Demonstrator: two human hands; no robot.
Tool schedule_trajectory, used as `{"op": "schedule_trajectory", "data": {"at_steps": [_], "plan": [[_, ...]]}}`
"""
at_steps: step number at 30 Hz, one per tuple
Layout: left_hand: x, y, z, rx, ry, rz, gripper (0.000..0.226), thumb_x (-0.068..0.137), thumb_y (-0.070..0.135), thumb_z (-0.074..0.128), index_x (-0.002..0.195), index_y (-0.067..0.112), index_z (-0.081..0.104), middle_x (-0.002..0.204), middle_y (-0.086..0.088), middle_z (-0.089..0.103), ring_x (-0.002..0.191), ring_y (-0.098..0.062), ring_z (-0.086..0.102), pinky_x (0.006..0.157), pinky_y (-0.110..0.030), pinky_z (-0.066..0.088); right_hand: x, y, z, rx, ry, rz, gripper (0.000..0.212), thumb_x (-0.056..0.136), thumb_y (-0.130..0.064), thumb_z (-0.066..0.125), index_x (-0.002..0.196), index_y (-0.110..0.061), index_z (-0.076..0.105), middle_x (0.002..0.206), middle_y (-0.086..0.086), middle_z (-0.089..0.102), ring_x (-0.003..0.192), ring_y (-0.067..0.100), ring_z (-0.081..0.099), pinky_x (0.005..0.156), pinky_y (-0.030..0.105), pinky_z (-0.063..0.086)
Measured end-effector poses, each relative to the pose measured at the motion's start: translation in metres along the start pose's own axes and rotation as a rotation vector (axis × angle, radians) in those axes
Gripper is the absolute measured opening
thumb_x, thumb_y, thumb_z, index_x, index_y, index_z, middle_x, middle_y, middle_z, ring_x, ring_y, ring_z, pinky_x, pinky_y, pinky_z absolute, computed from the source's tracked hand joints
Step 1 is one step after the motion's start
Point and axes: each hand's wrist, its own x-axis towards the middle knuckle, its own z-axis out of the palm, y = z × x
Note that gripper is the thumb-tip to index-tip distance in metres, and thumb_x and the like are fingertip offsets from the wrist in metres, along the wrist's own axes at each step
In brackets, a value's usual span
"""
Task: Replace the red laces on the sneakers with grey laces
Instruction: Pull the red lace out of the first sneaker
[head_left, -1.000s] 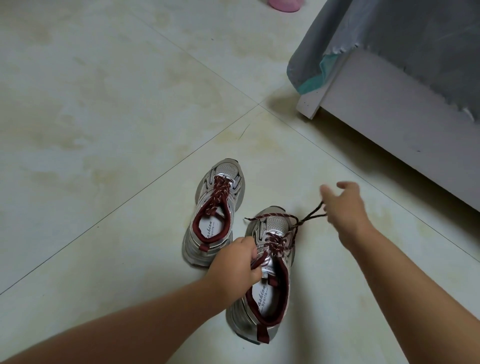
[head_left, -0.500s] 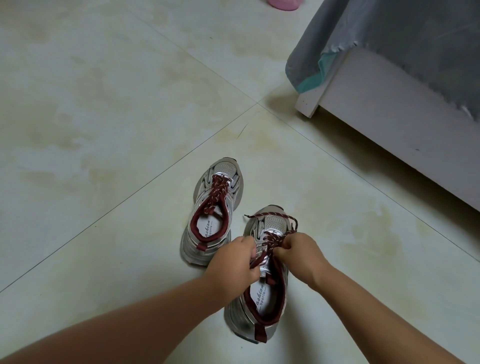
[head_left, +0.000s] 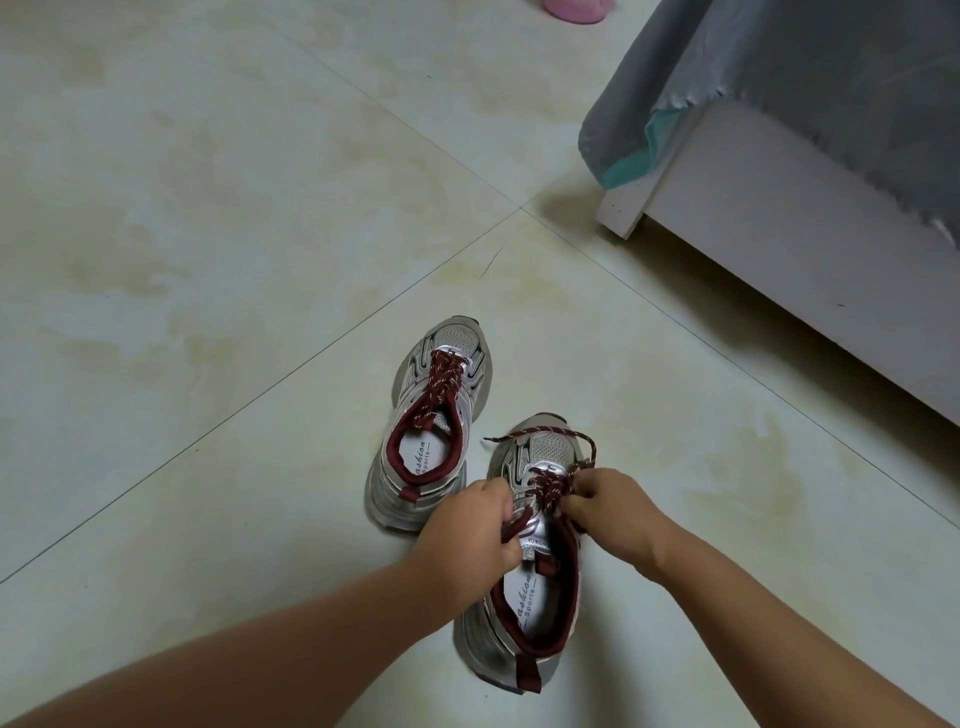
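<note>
**Both hands on the near sneaker's red lace**

Near sneaker (head_left: 524, 597): silver-grey, dark red collar lining, toe pointing away from the person, standing on the floor tile (head_left: 208, 260). Insole print reads "Sports". Red lace (head_left: 553, 480), flecked white, threaded across the upper eyelets; one loose length loops out over the toe box and curves back toward the right side, its frayed tip lying off the sneaker's left edge near the toe.

Left hand (head_left: 467, 525): fingers curled, gripping the sneaker at the tongue and its left eyelet side. Right hand (head_left: 613, 512): fingers pinched together on the red lace at the crossings, just right of the tongue. The two hands sit close, with the tongue between them.

Far sneaker (head_left: 434, 421): same make, just beyond and left of the near sneaker, heel close to the left hand but apart from it. Its red lace (head_left: 441, 379) is fully threaded, tight over the tongue.

Beyond the near sneaker, up and right: white bed frame (head_left: 779, 249) with a grey sheet (head_left: 779, 67) hanging over the corner, a teal edge showing beneath. Far beyond the near sneaker, at the top edge: a pink object (head_left: 574, 9), cut off, kind unclear.
</note>
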Motion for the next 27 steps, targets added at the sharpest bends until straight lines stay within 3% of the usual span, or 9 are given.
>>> {"op": "schedule_trajectory", "data": {"at_steps": [3, 5, 8, 12, 14, 18, 21, 24, 27], "plan": [[0.000, 0.002, -0.001, -0.007, -0.014, 0.005, 0.021, 0.077, 0.016, 0.058, 0.076, 0.021, 0.038, 0.070, 0.012, 0.036, 0.069, -0.012, 0.040, 0.061, -0.023, 0.030, -0.002, 0.002, -0.007, -0.704, 0.272, -0.241, 0.002, 0.085, -0.019, 0.054, 0.085, -0.017, 0.054, 0.089, 0.002, 0.059, 0.088, 0.024, 0.056, 0.081, 0.034, 0.039], [0.000, 0.002, -0.001, -0.011, -0.015, 0.003, 0.019, 0.077, 0.016, 0.058, 0.077, 0.020, 0.039, 0.071, 0.011, 0.037, 0.070, -0.014, 0.042, 0.061, -0.024, 0.031, -0.003, 0.002, -0.003, -0.979, 0.481, -0.364, 0.020, 0.070, -0.020, 0.072, 0.087, -0.017, 0.061, 0.084, 0.000, 0.062, 0.083, 0.023, 0.060, 0.085, 0.040, 0.043], [-0.001, 0.001, 0.000, -0.004, -0.007, -0.007, 0.020, 0.076, 0.015, 0.058, 0.076, 0.020, 0.038, 0.070, 0.011, 0.036, 0.070, -0.013, 0.041, 0.062, -0.024, 0.031, -0.008, 0.000, 0.008, -0.697, 0.336, -0.076, 0.016, 0.087, -0.031, 0.050, 0.096, -0.018, 0.053, 0.095, 0.001, 0.057, 0.094, 0.023, 0.055, 0.084, 0.037, 0.038], [-0.001, 0.000, -0.001, 0.013, -0.007, -0.011, 0.022, 0.076, 0.016, 0.058, 0.075, 0.021, 0.037, 0.070, 0.012, 0.036, 0.069, -0.012, 0.041, 0.062, -0.023, 0.031, -0.003, 0.003, 0.004, 0.115, 0.009, 0.166, 0.033, 0.091, -0.023, 0.043, 0.060, -0.011, 0.044, 0.064, 0.006, 0.047, 0.057, 0.020, 0.043, 0.054, 0.025, 0.032], [-0.001, 0.001, -0.001, 0.006, -0.008, -0.007, 0.022, 0.077, 0.016, 0.059, 0.076, 0.022, 0.038, 0.070, 0.012, 0.036, 0.069, -0.012, 0.040, 0.062, -0.023, 0.030, -0.004, 0.008, -0.003, -0.105, 0.036, 0.034, 0.029, 0.090, -0.020, 0.048, 0.062, -0.013, 0.046, 0.065, 0.005, 0.051, 0.062, 0.022, 0.046, 0.058, 0.026, 0.033], [-0.001, 0.002, -0.001, -0.010, -0.012, -0.007, 0.020, 0.077, 0.015, 0.058, 0.078, 0.022, 0.039, 0.071, 0.013, 0.037, 0.068, -0.010, 0.039, 0.062, -0.021, 0.029, -0.007, 0.008, -0.009, -0.956, 0.488, -0.261, 0.010, 0.071, -0.019, 0.071, 0.073, -0.016, 0.062, 0.071, 0.002, 0.062, 0.071, 0.026, 0.061, 0.078, 0.037, 0.044], [-0.001, 0.000, -0.001, 0.001, -0.004, -0.015, 0.020, 0.077, 0.014, 0.058, 0.077, 0.021, 0.039, 0.072, 0.011, 0.038, 0.069, -0.012, 0.041, 0.062, -0.022, 0.032, -0.007, 0.003, -0.005, -0.401, 0.144, 0.042, 0.031, 0.090, -0.038, 0.048, 0.068, -0.017, 0.052, 0.069, -0.001, 0.054, 0.070, 0.021, 0.053, 0.067, 0.028, 0.038], [-0.002, -0.001, 0.000, 0.005, 0.005, -0.011, 0.021, 0.077, 0.015, 0.058, 0.077, 0.022, 0.038, 0.071, 0.013, 0.036, 0.067, -0.011, 0.040, 0.061, -0.022, 0.030, -0.007, 0.006, 0.000, 0.216, -0.098, 0.094, 0.033, 0.089, -0.027, 0.056, 0.059, -0.012, 0.054, 0.061, 0.002, 0.052, 0.054, 0.013, 0.046, 0.051, 0.021, 0.036], [-0.003, -0.002, 0.000, -0.001, -0.006, 0.000, 0.021, 0.077, 0.016, 0.058, 0.078, 0.023, 0.038, 0.072, 0.014, 0.035, 0.065, -0.009, 0.038, 0.061, -0.022, 0.030, -0.004, 0.019, -0.013, -0.036, 0.134, 0.011, 0.025, 0.092, -0.024, 0.052, 0.071, -0.012, 0.054, 0.078, 0.007, 0.060, 0.074, 0.023, 0.054, 0.064, 0.027, 0.035]]}}
